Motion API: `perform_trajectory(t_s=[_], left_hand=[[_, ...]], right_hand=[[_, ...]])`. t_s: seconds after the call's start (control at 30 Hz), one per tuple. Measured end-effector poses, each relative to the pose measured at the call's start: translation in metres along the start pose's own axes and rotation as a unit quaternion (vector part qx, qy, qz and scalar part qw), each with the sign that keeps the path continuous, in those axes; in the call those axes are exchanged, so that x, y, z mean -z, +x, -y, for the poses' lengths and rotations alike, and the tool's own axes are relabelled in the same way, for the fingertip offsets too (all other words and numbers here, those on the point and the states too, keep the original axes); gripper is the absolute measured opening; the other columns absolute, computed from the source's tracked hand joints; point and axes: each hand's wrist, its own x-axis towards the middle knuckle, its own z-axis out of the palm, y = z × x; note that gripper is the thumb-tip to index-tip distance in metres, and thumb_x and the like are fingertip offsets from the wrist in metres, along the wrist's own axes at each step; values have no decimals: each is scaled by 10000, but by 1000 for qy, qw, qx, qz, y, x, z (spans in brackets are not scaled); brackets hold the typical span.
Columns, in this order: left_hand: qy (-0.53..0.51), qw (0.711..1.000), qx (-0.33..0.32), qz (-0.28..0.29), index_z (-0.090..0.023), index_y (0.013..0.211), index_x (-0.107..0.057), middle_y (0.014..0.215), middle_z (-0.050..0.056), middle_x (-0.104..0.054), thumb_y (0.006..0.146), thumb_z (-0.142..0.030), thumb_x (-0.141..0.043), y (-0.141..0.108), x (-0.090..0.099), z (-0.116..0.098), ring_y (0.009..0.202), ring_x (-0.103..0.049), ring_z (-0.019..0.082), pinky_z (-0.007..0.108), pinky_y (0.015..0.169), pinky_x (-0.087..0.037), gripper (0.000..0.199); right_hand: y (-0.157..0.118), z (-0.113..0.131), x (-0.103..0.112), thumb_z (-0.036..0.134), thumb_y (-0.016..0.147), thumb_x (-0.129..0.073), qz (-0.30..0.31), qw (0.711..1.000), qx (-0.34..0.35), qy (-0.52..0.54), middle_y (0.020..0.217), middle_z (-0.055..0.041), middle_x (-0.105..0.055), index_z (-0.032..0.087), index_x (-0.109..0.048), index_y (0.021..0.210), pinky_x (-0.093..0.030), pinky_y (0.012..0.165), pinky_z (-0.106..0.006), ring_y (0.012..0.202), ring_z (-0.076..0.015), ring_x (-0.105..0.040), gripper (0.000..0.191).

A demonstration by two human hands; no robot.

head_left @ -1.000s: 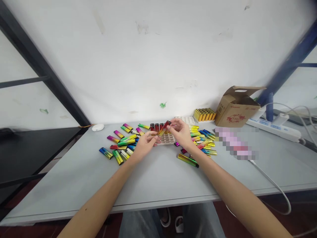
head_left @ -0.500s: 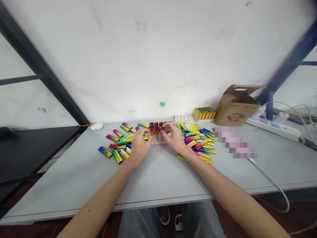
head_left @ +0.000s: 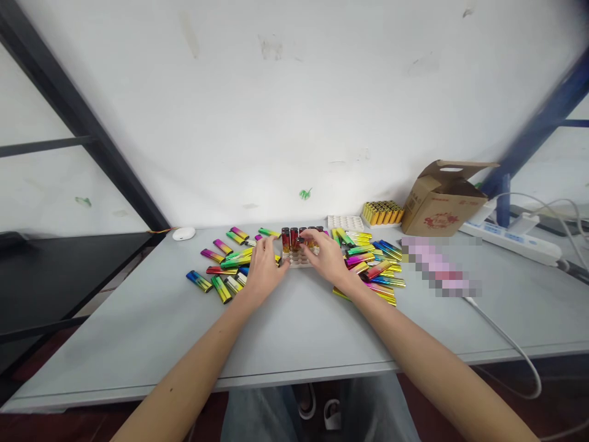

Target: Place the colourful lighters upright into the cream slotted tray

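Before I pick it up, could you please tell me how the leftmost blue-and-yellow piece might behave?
The blue-and-yellow piece may feel slippery, given its glossy surface. It seems unlikely to roll, since it looks flattened.

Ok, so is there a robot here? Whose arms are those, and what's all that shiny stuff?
No robot! Those are a person's own bare hands. The camera sits on their head, looking forward and down, so you see what they see.

On the grey desk lie shiny coloured pieces, on both sides of a pale tray. Dark-topped red pieces stand upright in it. The right hand pinches another piece's dark top; the left hand is by the tray's edge. A cardboard box stands behind.
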Motion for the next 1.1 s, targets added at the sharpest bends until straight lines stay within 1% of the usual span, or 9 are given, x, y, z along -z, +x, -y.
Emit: perform_trajectory(t_s=[0.17,0.5,0.57,0.73,0.87,0.97,1.03,1.1], left_hand=[[49,999,-3,-6,-185,1267,-422,1206,127,-501,770,-249,-641,0,-1,0,1193,-462,310,462,1019,-390,546],[88,996,-5,-12,-188,1246,-440,1207,127,-506,769,-284,-638,0,-2,0,1195,-467,314,461,1014,-393,525],[93,996,-2,-10,-179,1246,-444,1204,134,-509,774,-295,-635,0,-2,-1,1194,-467,316,465,1015,-391,522],[94,995,6,-10,-174,1246,-449,1221,145,-501,773,-305,-636,0,-3,0,1227,-444,327,472,1022,-385,526],[91,996,10,-9,-184,1247,-451,1222,141,-500,773,-313,-634,0,-4,1,1223,-450,326,474,1017,-389,524],[91,996,11,-10,-191,1244,-455,1227,139,-497,768,-314,-638,0,-4,1,1237,-441,327,475,1023,-385,524],[94,995,14,-7,-189,1243,-458,1221,139,-502,765,-318,-643,0,-3,0,1227,-448,326,476,1016,-391,529],[97,995,17,-3,-184,1243,-460,1217,141,-508,759,-317,-650,0,-2,0,1215,-455,325,475,1006,-399,536]], right_hand=[[0,0,-2,231,897,-550,-24,999,26,-18,1000,-47,-721,224,-639,1071,-501,832,-357,924,-214,-646,196],[1,-2,-3,223,886,-573,-44,997,22,-56,986,-48,-727,231,-665,1037,-494,870,-370,970,-221,-642,177],[2,-2,-2,225,887,-574,-49,996,25,-70,992,-55,-722,229,-668,1036,-487,887,-373,997,-223,-635,176],[2,-2,-1,224,896,-559,-64,993,30,-99,1018,-71,-709,234,-673,1037,-447,969,-389,1143,-231,-575,181],[2,-4,-2,238,898,-563,-58,992,28,-106,1048,-79,-700,229,-672,1040,-454,964,-389,1136,-229,-580,180],[2,-4,-3,247,901,-559,-49,991,38,-120,1087,-86,-685,222,-674,1041,-461,960,-376,1114,-222,-589,183],[2,-3,-2,230,916,-522,-35,988,55,-140,1096,-79,-683,224,-667,1069,-445,984,-380,1169,-226,-556,210],[2,-1,-1,197,918,-491,-17,982,73,-175,1169,-82,-657,227,-650,1125,-408,1026,-411,1286,-249,-461,262]])
